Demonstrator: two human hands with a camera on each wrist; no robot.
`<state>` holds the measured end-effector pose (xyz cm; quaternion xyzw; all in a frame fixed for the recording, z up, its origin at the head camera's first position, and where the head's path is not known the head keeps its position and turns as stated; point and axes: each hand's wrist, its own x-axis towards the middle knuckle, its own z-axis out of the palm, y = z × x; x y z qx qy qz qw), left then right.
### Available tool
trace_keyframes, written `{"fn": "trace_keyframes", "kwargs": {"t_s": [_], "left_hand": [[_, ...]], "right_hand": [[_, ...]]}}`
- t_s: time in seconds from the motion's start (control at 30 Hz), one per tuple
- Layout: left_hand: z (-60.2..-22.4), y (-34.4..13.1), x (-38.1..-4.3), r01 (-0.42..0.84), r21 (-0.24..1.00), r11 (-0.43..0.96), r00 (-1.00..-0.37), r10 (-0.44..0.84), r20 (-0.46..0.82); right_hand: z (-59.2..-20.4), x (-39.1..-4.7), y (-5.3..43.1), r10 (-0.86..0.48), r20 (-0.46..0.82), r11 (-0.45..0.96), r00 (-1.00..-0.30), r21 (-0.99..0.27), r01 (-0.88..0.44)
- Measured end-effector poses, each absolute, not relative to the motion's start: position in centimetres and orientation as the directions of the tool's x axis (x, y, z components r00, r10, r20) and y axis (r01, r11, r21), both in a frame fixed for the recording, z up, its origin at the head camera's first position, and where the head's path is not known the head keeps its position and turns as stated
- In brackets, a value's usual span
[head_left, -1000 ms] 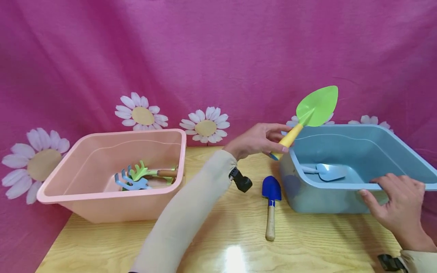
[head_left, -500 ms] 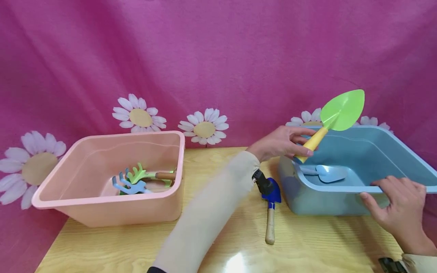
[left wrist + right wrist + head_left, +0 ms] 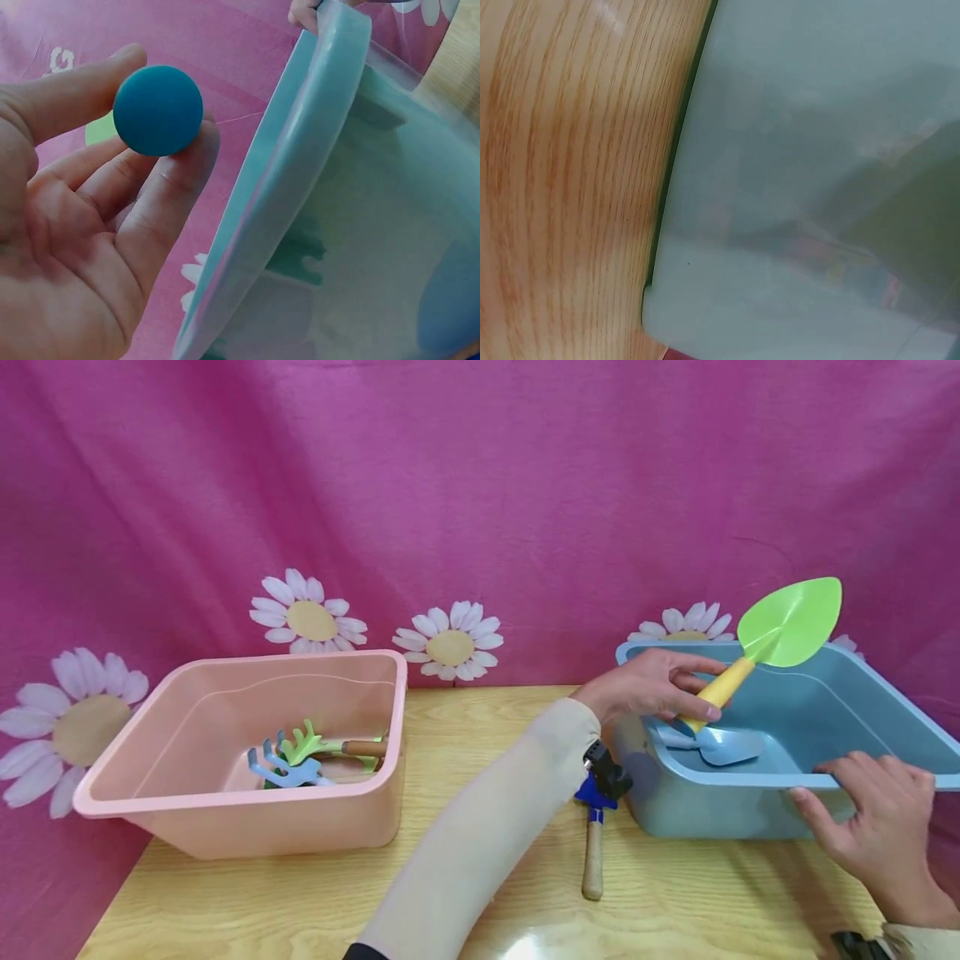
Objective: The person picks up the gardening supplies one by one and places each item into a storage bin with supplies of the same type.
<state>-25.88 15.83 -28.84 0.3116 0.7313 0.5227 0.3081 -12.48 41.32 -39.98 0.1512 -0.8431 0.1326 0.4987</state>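
My left hand pinches the yellow handle of a garden trowel between thumb and fingers. Its green blade points up and to the right, above the blue tub. From the left wrist, the round blue handle end faces the camera, beside the tub's rim. Inside the tub lies a light blue trowel, its handle partly behind the held one. My right hand grips the tub's front rim, fingers over the edge and thumb outside. The right wrist view holds only the tub's outer wall and wooden table.
A dark blue trowel with a wooden handle lies left of the blue tub, its blade partly behind the left wrist's camera. The pink tub at left holds a light blue hand rake, a green one and other tools.
My left hand has carried the green trowel to the right and slightly down, from beside the blue tub to over it. The right hand has stayed on the rim.
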Motion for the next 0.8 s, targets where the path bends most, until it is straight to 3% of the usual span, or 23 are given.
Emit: {"fn": "trace_keyframes", "kwargs": {"t_s": [0.23,0.53,0.8], "left_hand": [[-28.7,15.2,-25.8,0.327,0.897,0.297,-0.637,0.771,-0.023],[-29.7,13.1,-26.1,0.367,0.91,0.193,-0.697,0.705,0.132],[-32.6,11.4,-25.7,0.421,0.86,0.29,-0.809,0.548,0.212]], "right_hand": [[-39.5,-12.6,40.8,-0.139,0.893,0.913,-0.427,-0.052,-0.406],[-39.2,-12.5,40.7,-0.15,0.888,0.922,-0.435,-0.034,-0.387],[-39.4,-12.6,40.7,-0.145,0.896,0.918,-0.42,-0.037,-0.395]]}}
